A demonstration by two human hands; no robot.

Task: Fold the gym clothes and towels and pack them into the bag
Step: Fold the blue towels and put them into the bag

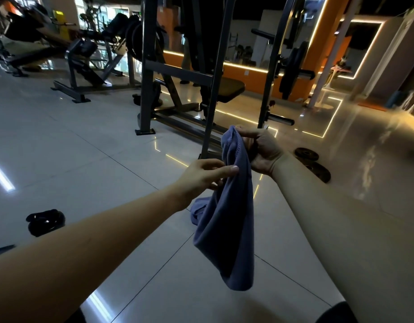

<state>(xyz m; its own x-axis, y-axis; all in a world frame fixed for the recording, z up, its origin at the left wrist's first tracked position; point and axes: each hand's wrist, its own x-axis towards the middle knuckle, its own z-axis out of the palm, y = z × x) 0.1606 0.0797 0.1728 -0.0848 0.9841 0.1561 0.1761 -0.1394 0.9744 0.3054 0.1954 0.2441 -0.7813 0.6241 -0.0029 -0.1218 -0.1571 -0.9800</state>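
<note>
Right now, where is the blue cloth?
The blue cloth hangs mid-frame in the head view; the right hand grips its top, the left hand pinches it just below.

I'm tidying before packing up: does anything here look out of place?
Two weight plates lie loose on the floor right of the rack, not racked. A black strap-like bundle sits alone at left.

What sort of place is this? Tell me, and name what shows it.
A gym, most likely: a steel rack stands over a padded bench, weight plates lie on the tiled floor, and more exercise machines stand behind on the left.
</note>
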